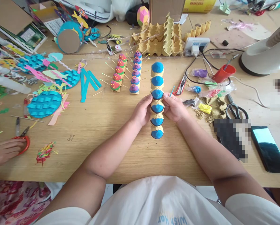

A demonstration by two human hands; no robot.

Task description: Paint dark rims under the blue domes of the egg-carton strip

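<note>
A strip of egg-carton cups with blue clay tops [157,81] lies lengthwise on the wooden table [102,131], running away from me. My left hand [143,110] grips its left side near the middle, fingers curled against the cups. My right hand [174,107] grips the right side at the same height, fingers closed on the strip. A thin blue stick [172,91] pokes up just above my right fingers; whether they hold it is unclear. Two finished painted carton strips [128,73] with toothpick legs lie just beyond on the left.
Blue paper fish and scraps [44,103] cover the left. Another person's hand [3,151] rests by red scissors [23,142] at the left edge. Egg cartons [163,39], a power strip [197,43], a red cup [223,73], black scissors [235,109], clay bags, a phone [268,148] and a fan base [264,54] are also present.
</note>
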